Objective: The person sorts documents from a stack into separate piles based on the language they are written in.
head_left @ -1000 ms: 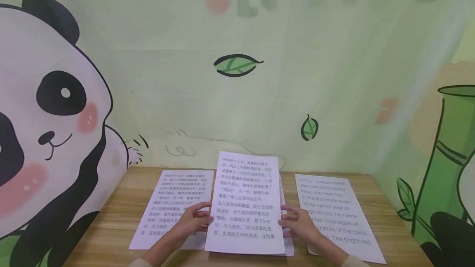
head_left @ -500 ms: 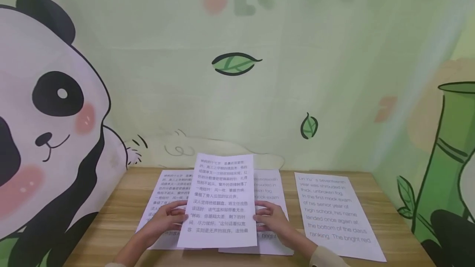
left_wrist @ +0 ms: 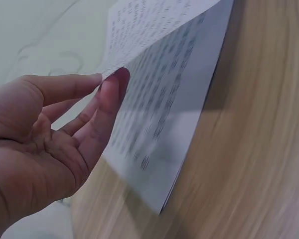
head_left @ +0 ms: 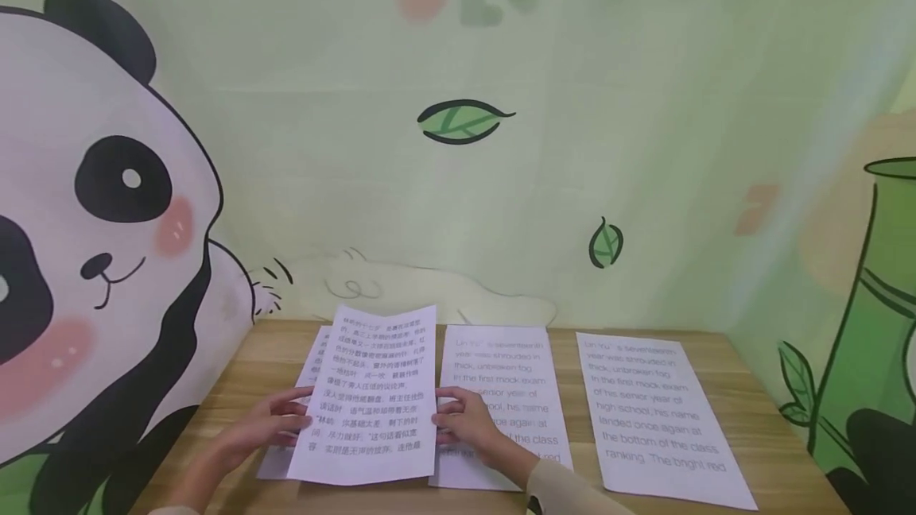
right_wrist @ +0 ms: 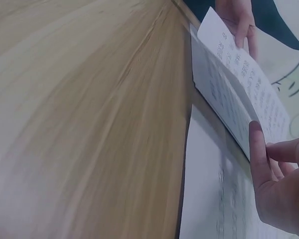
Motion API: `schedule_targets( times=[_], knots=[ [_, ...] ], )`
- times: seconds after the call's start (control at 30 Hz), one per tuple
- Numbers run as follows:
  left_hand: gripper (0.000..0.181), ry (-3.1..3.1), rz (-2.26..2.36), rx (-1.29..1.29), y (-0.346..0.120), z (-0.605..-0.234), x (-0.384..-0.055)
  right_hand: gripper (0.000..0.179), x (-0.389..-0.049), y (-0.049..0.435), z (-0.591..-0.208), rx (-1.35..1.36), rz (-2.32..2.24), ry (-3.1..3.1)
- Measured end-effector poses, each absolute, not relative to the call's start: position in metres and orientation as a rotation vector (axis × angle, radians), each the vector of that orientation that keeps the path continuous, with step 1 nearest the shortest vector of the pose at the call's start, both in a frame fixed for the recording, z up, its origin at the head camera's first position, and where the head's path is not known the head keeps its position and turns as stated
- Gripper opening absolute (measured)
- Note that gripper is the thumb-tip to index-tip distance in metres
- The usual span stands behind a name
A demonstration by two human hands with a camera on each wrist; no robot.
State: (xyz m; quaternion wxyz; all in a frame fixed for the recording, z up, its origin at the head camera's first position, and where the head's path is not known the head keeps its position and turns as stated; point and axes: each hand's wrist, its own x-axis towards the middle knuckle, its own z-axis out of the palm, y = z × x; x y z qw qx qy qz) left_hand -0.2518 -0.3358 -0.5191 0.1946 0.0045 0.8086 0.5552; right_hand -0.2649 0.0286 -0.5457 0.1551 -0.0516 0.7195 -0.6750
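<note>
A printed sheet of paper [head_left: 368, 396] with Chinese text is held up between both hands, sagging slightly in the middle. My left hand [head_left: 268, 427] pinches its left edge between thumb and fingers; the left wrist view shows the thumb on top of the sheet [left_wrist: 139, 30] and the fingers below. At the right edge, my right hand [head_left: 468, 424] pinches it the same way. Directly under the held sheet lies a left stack of Chinese-text paper [left_wrist: 159, 129], mostly covered by it in the head view. Just right of it rests a middle sheet with English text [head_left: 501, 364], partly behind my right hand.
Another English-text sheet [head_left: 665, 420] lies at the right of the wooden table [head_left: 580, 451]. Behind the table's back edge hangs a pale green cloth backdrop [head_left: 343, 165] printed with a panda [head_left: 129, 205], leaves and bamboo.
Both hands have carried the held sheet leftward, from over the middle paper to over the left one. The middle English text is now uncovered, and the left paper is mostly hidden.
</note>
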Motion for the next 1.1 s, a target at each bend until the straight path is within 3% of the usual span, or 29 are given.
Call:
schedule_targets(
  times=[0.47,0.9,1.1],
  knots=[
    [0.068,2.249,1.607,-0.002,-0.361,-0.525,-0.253,0.049,-0.268,-0.006,-0.553,-0.195,-1.982,2.03],
    [0.054,2.41,1.526,-0.2,-0.36,-0.536,-0.257,0.047,-0.271,-0.004,-0.546,-0.162,-1.827,2.045],
    [0.047,2.532,1.524,-0.236,-0.359,-0.522,-0.254,0.043,-0.271,0.011,-0.533,-0.23,-1.83,2.018]
  ],
)
